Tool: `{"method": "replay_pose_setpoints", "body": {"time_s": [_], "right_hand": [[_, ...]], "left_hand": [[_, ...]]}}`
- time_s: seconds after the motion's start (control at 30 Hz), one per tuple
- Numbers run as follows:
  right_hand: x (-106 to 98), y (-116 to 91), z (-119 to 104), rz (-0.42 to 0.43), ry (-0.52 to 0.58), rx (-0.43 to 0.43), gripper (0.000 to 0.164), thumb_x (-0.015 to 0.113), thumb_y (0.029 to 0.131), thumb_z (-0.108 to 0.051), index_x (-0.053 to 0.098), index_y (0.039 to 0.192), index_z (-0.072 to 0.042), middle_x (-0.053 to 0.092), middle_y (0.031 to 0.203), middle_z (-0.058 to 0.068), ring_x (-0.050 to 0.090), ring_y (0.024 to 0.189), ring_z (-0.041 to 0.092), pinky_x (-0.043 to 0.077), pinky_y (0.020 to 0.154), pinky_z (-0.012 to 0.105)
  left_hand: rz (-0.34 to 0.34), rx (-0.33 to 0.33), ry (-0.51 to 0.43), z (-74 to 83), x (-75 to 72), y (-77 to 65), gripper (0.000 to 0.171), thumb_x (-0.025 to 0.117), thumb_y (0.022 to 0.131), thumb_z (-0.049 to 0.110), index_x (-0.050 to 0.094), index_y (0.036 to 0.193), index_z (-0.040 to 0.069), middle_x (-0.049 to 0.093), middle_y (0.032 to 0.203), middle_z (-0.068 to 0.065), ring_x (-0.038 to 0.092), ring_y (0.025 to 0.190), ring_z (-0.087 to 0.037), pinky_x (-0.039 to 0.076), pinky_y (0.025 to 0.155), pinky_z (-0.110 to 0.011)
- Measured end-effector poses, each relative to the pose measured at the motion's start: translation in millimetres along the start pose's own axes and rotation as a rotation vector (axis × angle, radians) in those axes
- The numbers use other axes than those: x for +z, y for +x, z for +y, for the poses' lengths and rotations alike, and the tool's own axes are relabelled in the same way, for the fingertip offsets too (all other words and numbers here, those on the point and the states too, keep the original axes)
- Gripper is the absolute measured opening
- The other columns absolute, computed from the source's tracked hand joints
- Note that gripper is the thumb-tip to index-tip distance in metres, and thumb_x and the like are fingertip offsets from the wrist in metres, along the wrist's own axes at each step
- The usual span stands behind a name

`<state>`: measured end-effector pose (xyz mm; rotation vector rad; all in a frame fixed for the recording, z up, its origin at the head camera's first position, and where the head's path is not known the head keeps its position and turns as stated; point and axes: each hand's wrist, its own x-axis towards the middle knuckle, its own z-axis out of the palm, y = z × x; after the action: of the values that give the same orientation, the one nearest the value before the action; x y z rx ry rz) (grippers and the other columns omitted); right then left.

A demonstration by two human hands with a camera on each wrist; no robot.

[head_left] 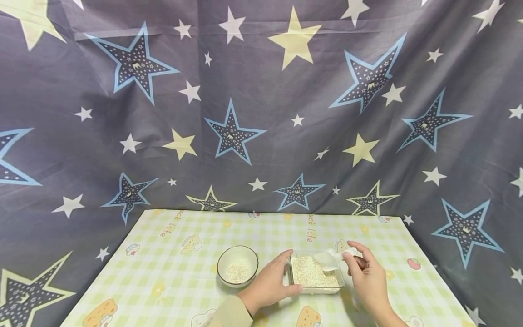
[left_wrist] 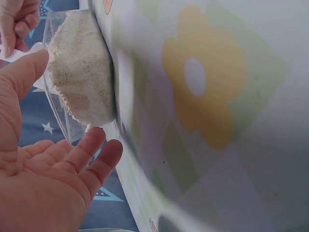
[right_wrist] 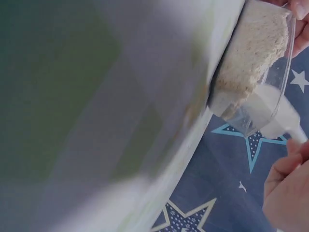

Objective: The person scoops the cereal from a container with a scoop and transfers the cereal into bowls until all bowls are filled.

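Observation:
A clear rectangular container [head_left: 315, 289] of pale oat flakes [head_left: 307, 271] stands on the table. My left hand [head_left: 270, 281] rests against its left end, thumb at the front rim and fingers, fairly straight, toward the back corner. In the left wrist view the palm of this hand [left_wrist: 46, 193] faces the container. My right hand [head_left: 368, 278] pinches the handle of a white scoop [head_left: 326, 260] between thumb and fingers. The scoop's bowl [right_wrist: 264, 104] dips into the container's right end, against the flakes. How much it holds is hidden.
A cream bowl with a dark rim [head_left: 227, 260] stands left of the container, with some flakes [head_left: 237, 272] in its bottom. A green checked cloth [head_left: 163, 268] covers the table. Behind the table's back edge hangs a dark star-patterned curtain [head_left: 253, 91].

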<state>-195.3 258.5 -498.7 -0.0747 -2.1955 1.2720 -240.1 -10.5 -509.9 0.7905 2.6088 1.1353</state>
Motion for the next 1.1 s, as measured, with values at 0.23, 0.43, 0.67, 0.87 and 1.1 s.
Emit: {"method": "replay_pose_setpoints", "body": {"time_s": [0.23, 0.43, 0.67, 0.87, 1.1], "right_hand": [[-6.2, 2.8, 0.5, -0.092, -0.03, 0.017, 0.03, 0.073, 0.102, -0.011, 0.072, 0.132, -0.016, 0.073, 0.065, 0.007, 0.034, 0.043, -0.004, 0.032, 0.036, 0.02], [-7.0, 4.6, -4.5, -0.148, 0.113, 0.399, 0.039, 0.069, 0.106, -0.016, 0.062, 0.143, -0.007, 0.082, 0.082, 0.004, 0.043, 0.047, 0.003, 0.035, 0.043, 0.019], [-4.5, 1.9, -1.8, -0.143, 0.275, 0.623, 0.049, 0.064, 0.108, -0.015, 0.049, 0.153, -0.001, 0.079, 0.077, -0.006, 0.054, 0.058, 0.003, 0.047, 0.053, 0.016], [-7.5, 1.1, 6.6, -0.131, 0.391, 0.703, 0.049, 0.058, 0.11, -0.014, 0.042, 0.155, -0.001, 0.077, 0.076, -0.011, 0.052, 0.061, -0.002, 0.048, 0.054, 0.015], [-11.5, 3.9, 15.5, -0.161, 0.577, 0.8, 0.052, 0.053, 0.113, -0.016, 0.032, 0.159, -0.005, 0.075, 0.08, -0.012, 0.05, 0.063, -0.006, 0.044, 0.055, 0.012]], "left_hand": [[0.001, 0.0, -0.006, -1.2, 0.8, 0.0, 0.103, 0.085, 0.089, 0.049, 0.031, 0.168, 0.009, 0.05, 0.164, -0.018, 0.069, 0.131, -0.034, 0.059, 0.109, -0.051], [-0.004, -0.014, -0.011, -1.1, -0.5, -0.4, 0.102, 0.086, 0.089, 0.048, 0.031, 0.167, 0.011, 0.048, 0.165, -0.017, 0.068, 0.131, -0.034, 0.06, 0.107, -0.051], [-0.007, -0.012, -0.009, -1.9, -0.5, 0.2, 0.102, 0.086, 0.089, 0.047, 0.032, 0.167, 0.011, 0.05, 0.164, -0.018, 0.069, 0.129, -0.034, 0.061, 0.106, -0.05], [-0.004, -0.007, -0.022, -2.2, -0.2, 1.0, 0.103, 0.087, 0.089, 0.046, 0.031, 0.167, 0.009, 0.049, 0.164, -0.019, 0.07, 0.128, -0.036, 0.061, 0.104, -0.051], [-0.003, -0.015, -0.027, -1.3, 0.1, 0.0, 0.103, 0.086, 0.089, 0.048, 0.031, 0.168, 0.01, 0.049, 0.164, -0.018, 0.07, 0.127, -0.034, 0.06, 0.106, -0.051]]}}
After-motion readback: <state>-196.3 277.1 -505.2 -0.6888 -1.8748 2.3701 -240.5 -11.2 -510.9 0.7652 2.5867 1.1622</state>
